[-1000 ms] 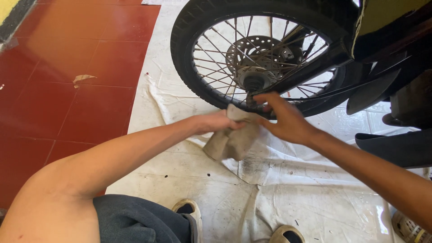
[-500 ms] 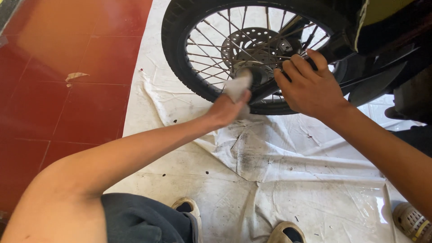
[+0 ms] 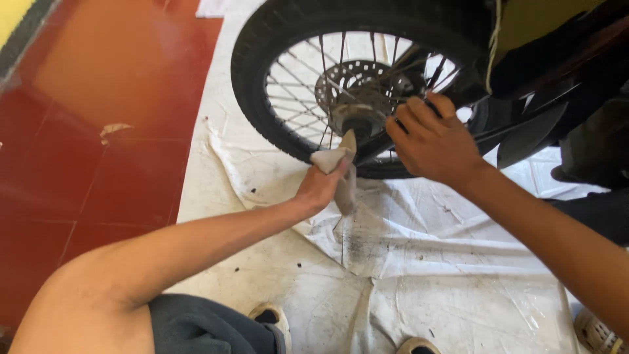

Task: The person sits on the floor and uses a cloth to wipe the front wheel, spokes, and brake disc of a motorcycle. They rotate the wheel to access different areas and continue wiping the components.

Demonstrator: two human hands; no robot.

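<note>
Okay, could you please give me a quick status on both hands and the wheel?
Left hand holds crumpled beige cloth at the hub. Right hand grips beside the black spoked motorcycle wheel. Wheel over dirty white plastic sheet. Nothing blocking.

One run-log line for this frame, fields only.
left hand: holds crumpled grey rag near hub | right hand: on black spoked motorcycle wheel | under: stained white plastic sheet

Lighting: soft, even daylight, fairly bright; source direction cannot be told. Shadows: faint, diffuse beneath the black spoked motorcycle wheel (image 3: pixel 357 85) and along folds of the crumpled white plastic floor sheet (image 3: pixel 419 262). Glare: mild sheen on the red tiled floor (image 3: pixel 111 98). Sharpness: centre moderately crisp; left forearm (image 3: pixel 164 255) at the near edge soft. Dark bodywork upper right underexposed, detail lost.
</note>
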